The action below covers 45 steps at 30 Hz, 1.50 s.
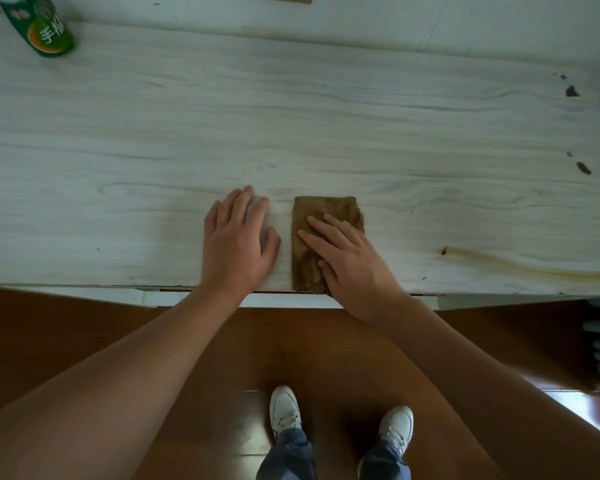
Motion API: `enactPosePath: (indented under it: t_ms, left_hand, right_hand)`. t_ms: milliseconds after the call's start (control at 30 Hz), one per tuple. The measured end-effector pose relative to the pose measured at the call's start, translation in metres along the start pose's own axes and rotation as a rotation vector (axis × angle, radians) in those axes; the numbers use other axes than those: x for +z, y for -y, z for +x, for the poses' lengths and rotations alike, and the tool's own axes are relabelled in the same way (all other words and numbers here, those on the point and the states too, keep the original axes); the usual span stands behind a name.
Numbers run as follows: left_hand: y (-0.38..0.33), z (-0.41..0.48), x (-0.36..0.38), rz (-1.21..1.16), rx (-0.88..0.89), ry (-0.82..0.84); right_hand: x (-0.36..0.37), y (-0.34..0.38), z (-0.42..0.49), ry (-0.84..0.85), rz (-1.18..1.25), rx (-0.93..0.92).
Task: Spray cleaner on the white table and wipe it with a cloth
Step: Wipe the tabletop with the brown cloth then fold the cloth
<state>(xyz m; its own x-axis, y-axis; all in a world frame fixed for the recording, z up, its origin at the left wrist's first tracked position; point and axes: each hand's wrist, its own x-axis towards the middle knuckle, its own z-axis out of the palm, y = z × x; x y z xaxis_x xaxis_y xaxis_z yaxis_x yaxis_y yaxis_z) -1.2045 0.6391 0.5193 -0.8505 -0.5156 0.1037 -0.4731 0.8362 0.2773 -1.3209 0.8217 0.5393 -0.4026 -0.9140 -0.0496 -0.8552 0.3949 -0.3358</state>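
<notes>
Lying lengthwise front-to-back, brown cloth [321, 233], right hand [350, 261] flat on it

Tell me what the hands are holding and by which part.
Nothing is gripped: right hand presses flat on the cloth's middle, left hand lies flat on the table.

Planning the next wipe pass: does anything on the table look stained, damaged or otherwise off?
Yes. A brown streak runs along the white table near its front edge, right of the cloth under the right hand. Dark blotches dot the far right side. Both look like unwiped grime.
</notes>
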Motion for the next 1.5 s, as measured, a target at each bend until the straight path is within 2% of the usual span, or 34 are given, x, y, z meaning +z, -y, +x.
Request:
enactPosePath:
  t_ms: [200,400,500,600,733,900,1100,1367,1500]
  left_hand:
    - [-0.001,-0.001,-0.001,-0.018,-0.046,-0.048]
    - [0.007,0.0,-0.009,-0.239,-0.103,-0.189]
    - [0.029,-0.003,-0.017,-0.172,-0.108,-0.239]
    - [0.045,-0.01,-0.024,-0.104,-0.205,-0.15]
    - [0.035,-0.011,-0.019,-0.015,-0.213,-0.042]
    - [-0.013,0.0,-0.008,-0.042,-0.141,-0.038]
    - [-0.097,0.008,0.012,-0.046,-0.026,0.045]
    - [-0.207,0.015,0.045,-0.053,0.031,0.096]
    - [-0.231,0.011,0.064,-0.016,0.038,0.066]
  right_hand:
    - [0.003,-0.002,-0.007,-0.045,0.077,-0.001]
    - [0.005,0.007,0.015,0.077,0.071,-0.276]
    - [0.013,0.023,0.049,0.096,0.026,-0.347]
    - [0.019,0.034,0.082,0.056,0.023,-0.291]
    - [0.013,0.016,0.086,0.036,0.045,-0.196]
    - [-0.003,-0.042,0.033,-0.001,0.026,-0.128]
    - [-0.037,-0.125,-0.04,0.038,-0.009,-0.022]
    - [-0.081,-0.236,-0.131,0.012,-0.036,0.069]
    - [-0.099,-0.278,-0.168,-0.01,-0.009,0.151]
